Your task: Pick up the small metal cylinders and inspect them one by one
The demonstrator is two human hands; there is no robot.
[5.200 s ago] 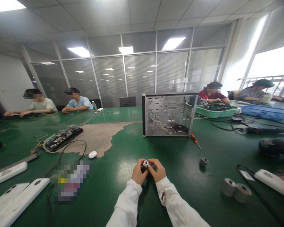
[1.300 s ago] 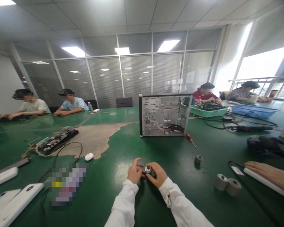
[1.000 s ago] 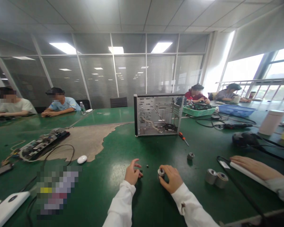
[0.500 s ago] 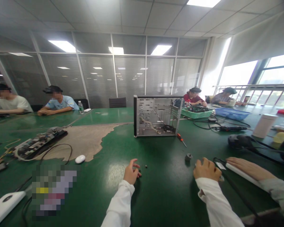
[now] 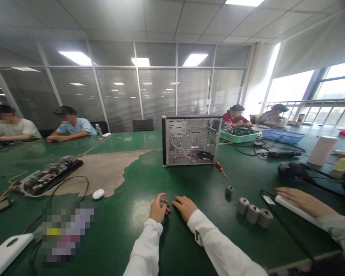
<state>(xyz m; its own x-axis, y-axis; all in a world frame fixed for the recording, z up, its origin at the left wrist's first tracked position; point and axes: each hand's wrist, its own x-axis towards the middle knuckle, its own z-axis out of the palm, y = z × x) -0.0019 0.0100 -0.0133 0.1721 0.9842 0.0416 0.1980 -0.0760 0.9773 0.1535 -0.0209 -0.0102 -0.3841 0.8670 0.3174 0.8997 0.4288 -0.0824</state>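
My left hand (image 5: 158,209) rests on the green table, its fingers apart and curved, holding nothing. Close to its right, my right hand (image 5: 185,207) lies low over the table with fingers spread forward; the spot beneath its fingertips is hidden. Three metal cylinders stand in a row to the right, the left one (image 5: 243,206), the middle one (image 5: 253,214) and the right one (image 5: 265,218). A smaller metal piece (image 5: 229,189) sits behind them. Beyond my hands stands an open computer case (image 5: 189,142), with an orange screwdriver (image 5: 221,169) at its right corner.
At the right, another person's hand (image 5: 304,201) lies on a white bar. Green (image 5: 239,138) and blue (image 5: 283,136) baskets stand farther back among cables. A circuit assembly (image 5: 53,174) and a white oval object (image 5: 98,194) are at the left. Other people sit around the table.
My right hand has moved left from the metal cylinders to beside my left hand, uncovering them. The small dark piece between my hands is now hidden. My left hand has barely moved.
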